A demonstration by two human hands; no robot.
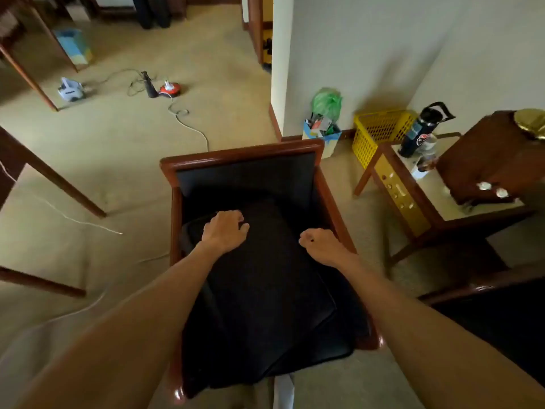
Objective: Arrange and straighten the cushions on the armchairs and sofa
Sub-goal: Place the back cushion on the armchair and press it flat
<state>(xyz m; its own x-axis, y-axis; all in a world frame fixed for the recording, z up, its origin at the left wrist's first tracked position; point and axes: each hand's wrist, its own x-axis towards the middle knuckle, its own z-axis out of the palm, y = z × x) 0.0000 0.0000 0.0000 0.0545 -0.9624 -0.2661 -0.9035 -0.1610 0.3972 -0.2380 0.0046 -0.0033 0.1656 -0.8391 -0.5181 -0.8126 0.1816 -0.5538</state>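
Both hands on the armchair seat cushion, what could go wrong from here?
1. The black seat cushion lies skewed and overhangs the armchair front; a push from the left hand and right hand may wedge it crooked.
2. The wooden side table with a dark bottle stands close on the right; a swinging elbow might knock it.

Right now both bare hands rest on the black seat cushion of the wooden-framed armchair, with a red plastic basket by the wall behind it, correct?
Not quite: the plastic basket is yellow, not red, as the head view shows. Otherwise correct: left hand and right hand rest on the black seat cushion of the wooden-framed armchair.
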